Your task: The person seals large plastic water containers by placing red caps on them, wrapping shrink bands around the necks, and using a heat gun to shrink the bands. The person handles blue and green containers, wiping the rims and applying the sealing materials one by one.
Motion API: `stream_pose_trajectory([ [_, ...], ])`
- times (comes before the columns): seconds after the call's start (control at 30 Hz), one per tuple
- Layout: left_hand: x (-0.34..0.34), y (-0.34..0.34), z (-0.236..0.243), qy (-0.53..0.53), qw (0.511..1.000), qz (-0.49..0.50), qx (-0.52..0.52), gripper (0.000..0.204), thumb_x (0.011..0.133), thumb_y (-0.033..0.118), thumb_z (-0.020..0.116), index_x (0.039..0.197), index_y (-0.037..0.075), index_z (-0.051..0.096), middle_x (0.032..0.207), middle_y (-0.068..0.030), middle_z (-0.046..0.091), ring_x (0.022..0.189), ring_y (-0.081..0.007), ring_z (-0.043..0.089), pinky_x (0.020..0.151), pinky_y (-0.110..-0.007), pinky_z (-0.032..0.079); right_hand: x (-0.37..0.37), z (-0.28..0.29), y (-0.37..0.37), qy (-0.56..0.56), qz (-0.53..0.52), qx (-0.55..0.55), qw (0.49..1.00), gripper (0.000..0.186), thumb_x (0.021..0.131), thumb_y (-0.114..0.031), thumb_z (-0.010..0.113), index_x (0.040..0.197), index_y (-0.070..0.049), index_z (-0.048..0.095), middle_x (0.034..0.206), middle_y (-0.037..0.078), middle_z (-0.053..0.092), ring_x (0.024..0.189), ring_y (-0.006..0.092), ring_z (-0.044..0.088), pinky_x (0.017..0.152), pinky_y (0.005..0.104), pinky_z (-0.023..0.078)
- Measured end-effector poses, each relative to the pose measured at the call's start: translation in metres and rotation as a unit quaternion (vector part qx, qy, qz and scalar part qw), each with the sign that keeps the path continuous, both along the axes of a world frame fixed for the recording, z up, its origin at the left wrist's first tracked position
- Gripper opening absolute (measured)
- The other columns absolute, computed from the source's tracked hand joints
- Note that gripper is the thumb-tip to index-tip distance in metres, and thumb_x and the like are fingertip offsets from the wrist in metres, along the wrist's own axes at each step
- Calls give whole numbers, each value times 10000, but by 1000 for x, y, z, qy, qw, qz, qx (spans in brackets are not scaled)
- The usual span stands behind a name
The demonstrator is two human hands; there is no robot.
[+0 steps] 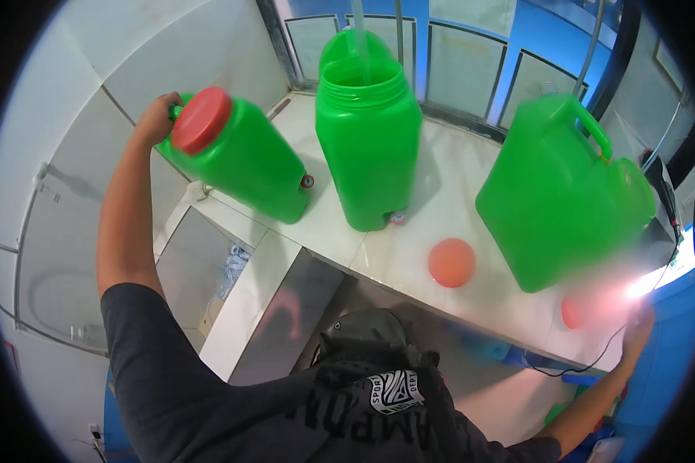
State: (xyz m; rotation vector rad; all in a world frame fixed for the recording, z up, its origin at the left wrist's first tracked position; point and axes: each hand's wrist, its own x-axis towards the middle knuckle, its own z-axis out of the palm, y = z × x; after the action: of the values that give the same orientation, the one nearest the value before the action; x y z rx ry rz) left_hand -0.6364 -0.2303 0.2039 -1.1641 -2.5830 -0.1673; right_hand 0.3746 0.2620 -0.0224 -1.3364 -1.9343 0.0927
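Observation:
My left hand (pixel 157 119) is closed round the handle of a green jerrycan (pixel 259 158), which leans on the counter at the left. A red screw cap (pixel 202 121) covers its mouth, and a small spigot sits low on its side. In the middle stands an uncapped green jerrycan (pixel 369 147), with a pale pipe or stream coming down into its mouth. Another green jerrycan (pixel 560 197) stands at the right. My right hand (pixel 639 328) is at the counter's right end, near a red cap (pixel 573 313); glare and blur hide its fingers.
A loose orange-red cap (pixel 452 262) lies on the white tiled counter (pixel 340 251) near its front edge. A thin black cable (pixel 552 375) hangs at the right. Framed panels (pixel 463 73) stand behind the counter, and a recess (pixel 201 255) opens at the left.

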Motion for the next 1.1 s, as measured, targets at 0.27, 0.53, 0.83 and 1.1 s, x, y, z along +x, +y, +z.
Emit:
stream_pose_trajectory([
  [0.27, -64, 46, -10, 65, 964, -251, 67, 402, 846, -103, 600, 1219, 37, 657, 1354, -207, 570, 1274, -365, 549, 1056, -434, 464, -45, -53, -49, -70, -42, -87, 993, 378, 876, -231, 769, 1186, -35, 679, 1241, 181, 644, 1206, 332, 582, 1043, 425, 461],
  [0.53, -2, 74, 27, -3, 955, -159, 251, 396, 1066, 129, 497, 1432, -22, 523, 1377, -146, 606, 1204, -222, 605, 1061, -358, 462, -107, -74, -61, -103, -105, -247, 958, 875, 667, -439, 895, 1331, 3, 536, 1457, 328, 435, 1292, 487, 506, 1074, 501, 465],
  [0.83, 503, 217, -166, -502, 758, -398, 121, 558, 869, 179, 768, 1361, 55, 539, 1199, -96, 630, 1061, -189, 611, 933, -353, 506, -117, -68, -51, -90, 62, -207, 972, 907, 587, -355, 947, 1304, -37, 492, 1528, 296, 341, 1384, 484, 386, 1125, 521, 403],
  [1.1, 657, 298, -193, -656, 693, -298, 1, 752, 859, 54, 741, 1489, 65, 330, 1154, -149, 671, 977, -263, 704, 888, -350, 567, -165, -24, 41, 230, 311, -189, 903, 359, 996, -156, 607, 1335, -38, 588, 1396, 186, 581, 1310, 323, 549, 1096, 398, 429],
])
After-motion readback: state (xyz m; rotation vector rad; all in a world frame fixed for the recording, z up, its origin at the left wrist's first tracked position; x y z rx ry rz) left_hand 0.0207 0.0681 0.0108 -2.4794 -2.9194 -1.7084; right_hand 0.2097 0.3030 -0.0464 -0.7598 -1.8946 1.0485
